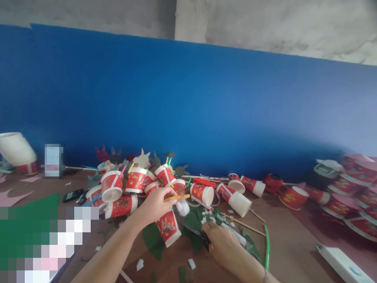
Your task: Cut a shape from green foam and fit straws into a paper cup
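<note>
My left hand [159, 202] pinches a yellow straw [184, 196] that points to the right. Just beneath that hand a red paper cup [168, 228] lies tilted on the table, its side printed with a picture. A white rounded object [183, 207] sits right by the straw; I cannot tell whether the hand touches it. Lower and to the right, my right hand [222, 241] is closed on a pair of scissors [193, 230] with dark handles, blades pointing left. Green paper pieces [153, 239] and small white scraps lie under and around both hands.
Behind my left hand stand red cups [112, 184] with coloured straws and animal cut-outs. Nested cups [235, 200], a green straw [267, 247] and a wooden stick [244, 225] lie right. Stacked cups [353, 196] and a white box [344, 263] are far right. A blue panel [188, 110] stands behind.
</note>
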A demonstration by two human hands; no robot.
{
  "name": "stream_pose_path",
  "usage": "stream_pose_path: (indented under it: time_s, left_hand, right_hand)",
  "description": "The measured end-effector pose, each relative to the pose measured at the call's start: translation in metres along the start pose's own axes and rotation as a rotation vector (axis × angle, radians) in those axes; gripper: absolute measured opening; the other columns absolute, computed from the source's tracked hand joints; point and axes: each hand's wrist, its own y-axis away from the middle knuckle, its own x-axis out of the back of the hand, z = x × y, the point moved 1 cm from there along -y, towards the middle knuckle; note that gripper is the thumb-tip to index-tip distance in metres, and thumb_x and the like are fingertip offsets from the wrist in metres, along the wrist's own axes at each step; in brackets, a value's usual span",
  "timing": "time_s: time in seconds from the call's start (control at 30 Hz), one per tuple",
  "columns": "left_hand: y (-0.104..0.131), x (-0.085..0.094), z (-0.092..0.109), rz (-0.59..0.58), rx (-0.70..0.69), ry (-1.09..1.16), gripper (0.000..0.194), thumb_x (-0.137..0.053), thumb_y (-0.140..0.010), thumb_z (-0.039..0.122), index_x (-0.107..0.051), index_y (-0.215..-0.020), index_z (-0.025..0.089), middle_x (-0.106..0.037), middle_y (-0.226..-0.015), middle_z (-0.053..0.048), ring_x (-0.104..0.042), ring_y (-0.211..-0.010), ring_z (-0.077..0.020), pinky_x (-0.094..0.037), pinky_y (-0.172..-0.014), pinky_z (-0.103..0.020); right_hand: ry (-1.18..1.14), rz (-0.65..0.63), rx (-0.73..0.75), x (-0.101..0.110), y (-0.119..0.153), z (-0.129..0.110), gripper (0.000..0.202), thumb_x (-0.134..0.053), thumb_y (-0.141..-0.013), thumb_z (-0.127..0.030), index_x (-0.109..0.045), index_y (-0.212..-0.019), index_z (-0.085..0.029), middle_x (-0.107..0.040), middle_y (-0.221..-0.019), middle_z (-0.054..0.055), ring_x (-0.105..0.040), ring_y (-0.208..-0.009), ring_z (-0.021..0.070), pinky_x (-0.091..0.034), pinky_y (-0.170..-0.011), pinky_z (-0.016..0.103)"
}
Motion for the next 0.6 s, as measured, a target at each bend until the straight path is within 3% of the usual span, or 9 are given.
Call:
stream_pose_path:
  time_s: [0.17, 0.37, 0.6]
  left_hand:
    - [-0.002, 0.004, 0.003, -0.001, -0.041, 0.035, 0.011, -0.056, -0.077, 0.027, -0.064, -0.078, 0.019, -0.068, -0.082, -0.003, -0.062, -0.082, -0.0208, -0.048, -0.071, -0.027]
    - [-0.002, 0.008, 0.004, -0.002, -0.067, -0.005, 0.014, -0.057, -0.077, 0.026, -0.068, -0.082, 0.019, -0.069, -0.084, -0.003, -0.062, -0.087, -0.0214, -0.047, -0.074, -0.027]
    - [-0.002, 0.008, 0.005, -0.003, -0.065, -0.063, 0.015, -0.058, -0.077, 0.029, -0.069, -0.08, 0.02, -0.07, -0.082, -0.003, -0.061, -0.087, -0.0223, -0.046, -0.075, -0.029]
  right_hand:
    - [-0.124, 0.023, 0.049, 0.002, 0.003, 0.021, 0.034, -0.048, -0.064, -0.012, -0.063, -0.092, -0.023, -0.069, -0.086, 0.006, -0.063, -0.089, 0.0261, -0.039, -0.07, 0.031]
    - [-0.3, 0.008, 0.088, 0.007, 0.012, 0.032, 0.037, -0.052, -0.065, -0.02, -0.062, -0.101, -0.025, -0.066, -0.097, 0.004, -0.06, -0.092, 0.0227, -0.04, -0.077, 0.03]
    - [-0.305, -0.077, 0.135, 0.046, 0.022, 0.056, 0.027, -0.057, -0.064, -0.022, -0.068, -0.087, -0.028, -0.065, -0.072, -0.001, -0.058, -0.066, 0.0172, -0.038, -0.058, 0.024]
